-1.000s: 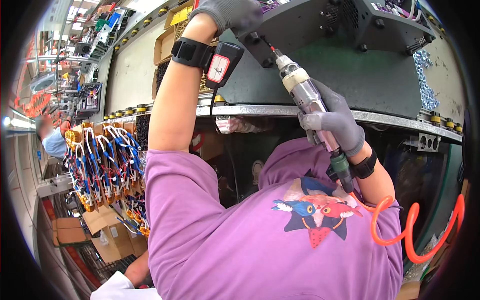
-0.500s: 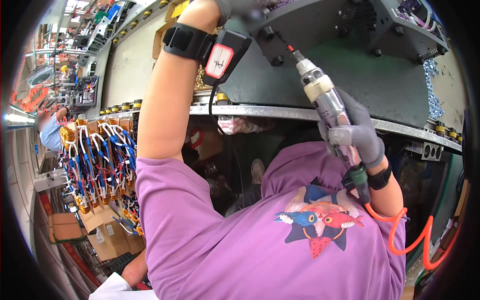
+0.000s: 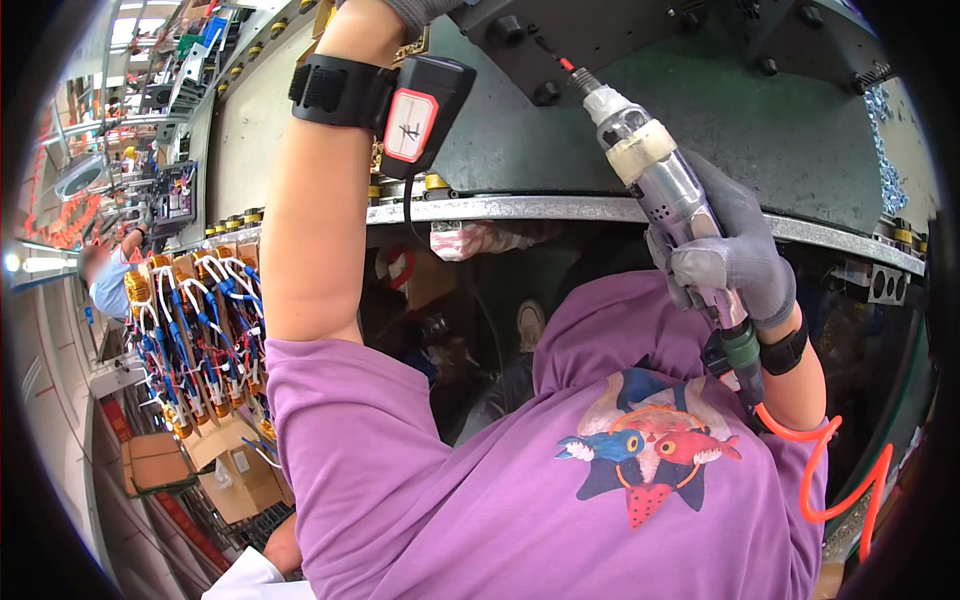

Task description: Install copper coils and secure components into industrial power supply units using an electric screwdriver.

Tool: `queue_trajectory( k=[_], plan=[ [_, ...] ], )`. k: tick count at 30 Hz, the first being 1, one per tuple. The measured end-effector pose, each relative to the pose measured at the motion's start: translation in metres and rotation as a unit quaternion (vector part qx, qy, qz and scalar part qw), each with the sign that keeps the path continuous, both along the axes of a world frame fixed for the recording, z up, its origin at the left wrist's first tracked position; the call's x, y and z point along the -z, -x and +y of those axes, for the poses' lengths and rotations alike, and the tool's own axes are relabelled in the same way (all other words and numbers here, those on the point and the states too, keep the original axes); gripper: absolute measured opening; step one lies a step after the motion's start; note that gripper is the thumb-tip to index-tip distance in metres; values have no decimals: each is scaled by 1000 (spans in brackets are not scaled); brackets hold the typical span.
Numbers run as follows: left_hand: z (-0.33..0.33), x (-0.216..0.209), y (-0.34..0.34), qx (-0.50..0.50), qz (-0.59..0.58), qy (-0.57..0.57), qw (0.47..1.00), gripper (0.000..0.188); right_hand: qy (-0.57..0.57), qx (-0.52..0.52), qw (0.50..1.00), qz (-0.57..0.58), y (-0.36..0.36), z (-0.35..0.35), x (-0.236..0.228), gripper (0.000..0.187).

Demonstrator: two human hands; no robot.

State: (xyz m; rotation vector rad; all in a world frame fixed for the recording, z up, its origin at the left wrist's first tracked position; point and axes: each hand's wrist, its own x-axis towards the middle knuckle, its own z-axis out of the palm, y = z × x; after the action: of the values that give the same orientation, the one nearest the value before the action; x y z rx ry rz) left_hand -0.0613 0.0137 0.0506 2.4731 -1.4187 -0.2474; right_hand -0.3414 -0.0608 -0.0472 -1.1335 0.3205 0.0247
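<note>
My right hand [image 3: 735,255], in a grey glove, is wrapped round an air screwdriver [image 3: 665,185] with pale tape round its front. Its bit slants up and left to the near face of a dark metal housing [image 3: 610,50], between two round black feet [image 3: 547,93]. Whether the tip touches the housing I cannot make out. My left hand [image 3: 422,8], gloved too, is cut off by the top edge near the housing's left end. Its fingers are out of sight. A strap with a black box [image 3: 425,118] sits on my left wrist.
An orange coiled hose [image 3: 815,515] trails from the screwdriver. Another dark housing [image 3: 825,55] stands at the right, near blue-silver small parts [image 3: 885,150]. A metal rail [image 3: 540,207] edges the bench. Wire bundles with copper-coloured coils [image 3: 205,340] hang at left, above cartons [image 3: 245,480]. Other people are at left.
The view has shifted, so the housings and my left hand sit higher and are cut off more. My right hand still grips the screwdriver, its bit still close to the housing.
</note>
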Motion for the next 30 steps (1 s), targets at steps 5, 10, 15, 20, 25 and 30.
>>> queue_trajectory(
  k=[5,10,15,20,25,30],
  plan=[
    [14,0,17,-88,72,227,967,23,-18,-15,1000,13,4,-4,-5,85],
    [17,-3,15,-35,-88,12,995,23,25,-5,1000,15,-3,-3,5,83],
    [8,-2,-3,26,-152,-81,985,21,0,0,1000,-5,1,3,3,84],
    [15,7,-1,-40,-82,42,995,28,4,-17,1000,25,9,0,1,84],
    [65,28,33,-133,252,418,863,23,-24,9,1000,10,12,-1,6,81],
    [103,93,102,-224,799,334,447,34,-69,-2,995,65,27,-11,-1,85]
  ],
)
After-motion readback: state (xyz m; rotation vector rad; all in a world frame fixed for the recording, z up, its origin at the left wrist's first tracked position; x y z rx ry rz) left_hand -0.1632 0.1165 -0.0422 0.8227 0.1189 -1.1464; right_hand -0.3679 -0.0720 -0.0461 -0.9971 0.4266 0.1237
